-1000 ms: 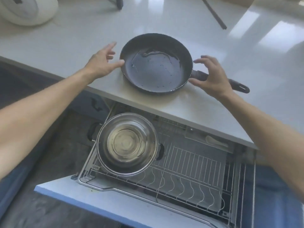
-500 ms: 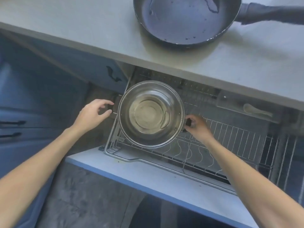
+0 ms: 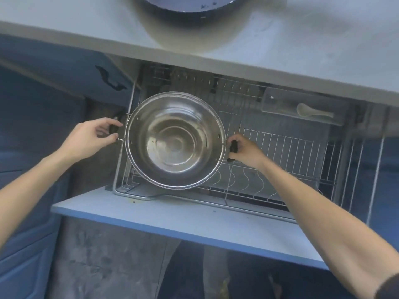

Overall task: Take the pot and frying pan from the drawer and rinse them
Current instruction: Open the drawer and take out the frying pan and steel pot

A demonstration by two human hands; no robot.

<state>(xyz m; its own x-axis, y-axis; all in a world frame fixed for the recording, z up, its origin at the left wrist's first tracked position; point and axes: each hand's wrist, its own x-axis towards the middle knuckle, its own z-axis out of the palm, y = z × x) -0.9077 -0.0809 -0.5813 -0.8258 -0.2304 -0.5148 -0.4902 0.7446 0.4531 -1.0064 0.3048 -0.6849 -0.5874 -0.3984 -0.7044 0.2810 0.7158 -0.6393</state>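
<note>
A shiny steel pot point(image 3: 175, 140) with two black side handles sits at the left end of the open drawer's wire rack point(image 3: 287, 147). My left hand point(image 3: 91, 137) is closed around the pot's left handle. My right hand point(image 3: 245, 151) grips the right handle. The pot is empty inside. The dark frying pan point(image 3: 190, 4) rests on the grey counter point(image 3: 302, 50) above the drawer; only its near rim shows at the top edge.
A grey holder with a pale spoon point(image 3: 313, 112) sits at the drawer's back right. The drawer's blue front panel point(image 3: 183, 221) juts toward me. Blue cabinet doors point(image 3: 28, 126) stand to the left, and the dark floor point(image 3: 108, 266) lies below.
Both hands left the frying pan on the counter, dropped to the drawer and closed on the pot's handles. The view has tilted down and moved closer to the pot.
</note>
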